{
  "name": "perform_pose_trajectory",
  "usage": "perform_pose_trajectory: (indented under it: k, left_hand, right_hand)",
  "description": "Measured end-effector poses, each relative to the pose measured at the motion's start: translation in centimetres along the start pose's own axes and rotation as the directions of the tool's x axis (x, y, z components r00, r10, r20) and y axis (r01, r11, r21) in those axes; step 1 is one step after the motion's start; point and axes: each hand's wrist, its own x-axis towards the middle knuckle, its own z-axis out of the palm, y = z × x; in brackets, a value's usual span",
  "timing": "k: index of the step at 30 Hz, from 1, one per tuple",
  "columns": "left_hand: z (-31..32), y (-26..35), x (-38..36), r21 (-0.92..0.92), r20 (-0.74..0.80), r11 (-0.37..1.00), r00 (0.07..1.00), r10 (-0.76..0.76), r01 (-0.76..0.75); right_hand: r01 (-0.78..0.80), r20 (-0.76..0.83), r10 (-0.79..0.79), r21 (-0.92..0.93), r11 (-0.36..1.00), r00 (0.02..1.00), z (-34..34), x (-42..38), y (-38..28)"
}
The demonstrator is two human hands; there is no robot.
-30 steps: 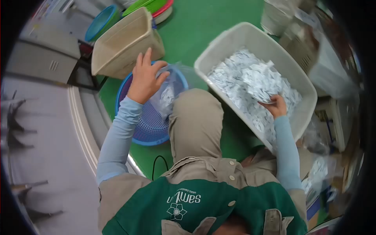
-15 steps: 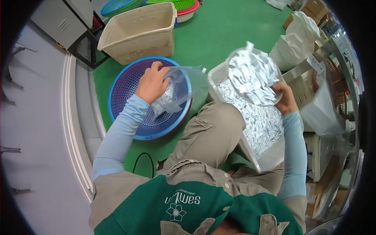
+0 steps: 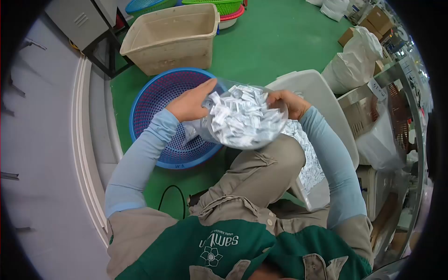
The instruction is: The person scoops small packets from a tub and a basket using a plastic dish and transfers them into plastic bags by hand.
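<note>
A round clear bowl (image 3: pixel 281 127) heaped with small white packets (image 3: pixel 245 112) hangs above my knee, tilted a little to the left. My right hand (image 3: pixel 290 103) is closed on its right rim. Against the bowl's left side, my left hand (image 3: pixel 192 101) grips a clear plastic bag (image 3: pixel 191 130), fingers pointing to the bowl. Most of the bag is hidden behind that hand and the bowl. Below the left hand stands a blue perforated basket (image 3: pixel 151 95). To the right, a white tub (image 3: pixel 326 109) holds many more packets, partly covered by my right arm.
Beyond the basket is a beige bin (image 3: pixel 172 49). A green basket (image 3: pixel 217 7) stands behind it. White sacks (image 3: pixel 352 65) and a metal rack (image 3: pixel 417 107) line the right side; a wall (image 3: pixel 51 154) runs along the left. The floor (image 3: pixel 275 44) is green.
My right hand has carried the full bowl left from over the tub to my left hand and the bag. The left hand has shifted slightly right and down.
</note>
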Motion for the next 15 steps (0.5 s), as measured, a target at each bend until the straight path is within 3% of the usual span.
perform_pose_trajectory:
  k: [2,4,5,6,7,9,10,12,15]
  left_hand:
    - [0.4,0.9,-0.6,-0.036,0.046,0.999,0.999,0.002,0.000]
    - [1.2,1.4,-0.5,-0.077,0.047,0.997,0.999,0.015,-0.011]
    - [1.8,0.9,-0.1,-0.082,0.023,0.996,0.999,0.040,-0.038]
    - [2.8,-0.7,0.8,-0.003,-0.071,0.990,0.988,0.141,-0.141]
    - [2.3,-0.1,1.1,-0.096,-0.072,0.993,0.996,0.056,-0.062]
    - [0.2,2.1,1.2,-0.304,-0.054,0.949,0.993,-0.109,0.088]
    - [-0.8,3.3,1.2,-0.402,-0.044,0.902,0.981,-0.190,0.157]
    - [-1.9,2.5,0.7,-0.456,-0.153,0.879,0.961,-0.230,0.138]
    - [-2.8,1.3,-0.1,-0.559,-0.232,0.820,0.928,-0.292,0.118]
  right_hand:
    - [-0.101,-0.011,0.101,0.020,0.995,0.995,0.5,0.2,0.0]
    - [-0.027,-0.116,0.021,-0.050,0.998,0.993,2.9,-0.2,-1.2]
    - [-0.021,-0.085,0.009,-0.138,0.990,0.996,3.6,0.2,-1.8]
    - [0.040,-0.236,-0.110,-0.286,0.957,0.965,5.9,-0.1,-2.4]
    - [0.069,-0.361,-0.244,-0.435,0.898,0.900,8.2,0.0,-2.8]
    - [-0.070,-0.341,-0.593,-0.899,0.432,0.729,10.1,2.1,-2.3]
    - [-0.061,-0.296,-0.658,-0.933,0.355,0.692,11.8,1.6,-2.6]
    - [0.023,-0.098,-0.814,-0.990,0.136,0.572,13.2,1.4,-2.2]
    - [0.113,0.044,-0.879,-0.994,0.011,0.475,14.5,-0.1,-2.7]
